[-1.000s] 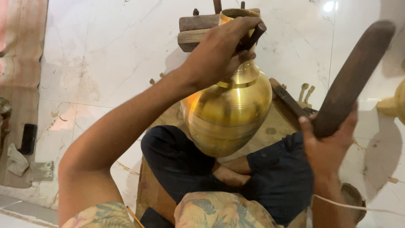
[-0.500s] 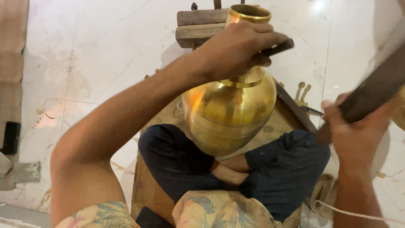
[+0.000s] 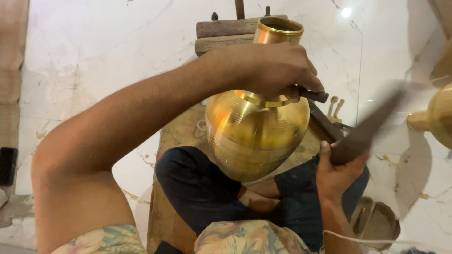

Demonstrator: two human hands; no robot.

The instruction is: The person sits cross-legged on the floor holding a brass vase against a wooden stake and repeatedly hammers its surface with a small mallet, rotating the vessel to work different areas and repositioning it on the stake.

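Observation:
A shiny brass pot [image 3: 256,131] with a narrow neck rests tilted over my crossed legs in dark trousers. My left hand [image 3: 275,70] is closed around a small dark tool [image 3: 313,95] held against the pot's neck. To the right, my right hand [image 3: 336,169] grips a long dark wooden mallet [image 3: 369,127], which is blurred and slants up to the right, apart from the pot.
Behind the pot stands a wooden block stand [image 3: 226,34] on the white marble floor [image 3: 94,70]. A second brass vessel [image 3: 435,120] is at the right edge. Small metal tools [image 3: 335,107] lie beside the pot. A brown mat [image 3: 176,141] is under me.
The mallet has swung down and leftward toward the pot. The view has shifted so the pot's mouth shows fully. My left hand keeps the tool at the neck.

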